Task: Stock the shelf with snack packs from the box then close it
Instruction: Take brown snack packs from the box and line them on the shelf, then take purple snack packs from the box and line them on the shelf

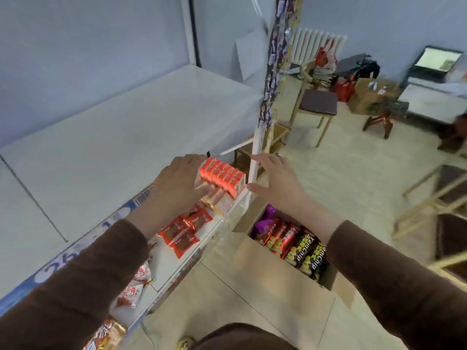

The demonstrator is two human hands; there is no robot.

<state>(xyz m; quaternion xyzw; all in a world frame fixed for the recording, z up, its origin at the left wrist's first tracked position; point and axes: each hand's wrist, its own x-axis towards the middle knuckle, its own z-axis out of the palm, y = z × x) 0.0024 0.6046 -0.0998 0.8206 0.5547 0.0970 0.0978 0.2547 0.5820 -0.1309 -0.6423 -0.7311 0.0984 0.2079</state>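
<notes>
A clear pack of small red snack boxes (pixel 222 176) sits at the right end of a lower shelf. My left hand (pixel 177 184) is against the pack's left side, fingers curled over it. My right hand (pixel 271 184) hovers just to the pack's right, fingers straight and spread, by the white shelf post (pixel 255 157). Below, an open cardboard box (pixel 285 289) stands on the floor with black and red chip packs (pixel 300 248) and a purple pack (pixel 265 224) inside. Red wrapped snacks (pixel 184 233) lie on the shelf under my left arm.
The white top shelf board (pixel 126 137) stretches away to the left. Hanging snack strips (pixel 274 61) run down the post. Wooden chairs (pixel 316 107) stand on the tiled floor to the right, with a radiator (pixel 318 44), bags and a laptop (pixel 437 60) behind.
</notes>
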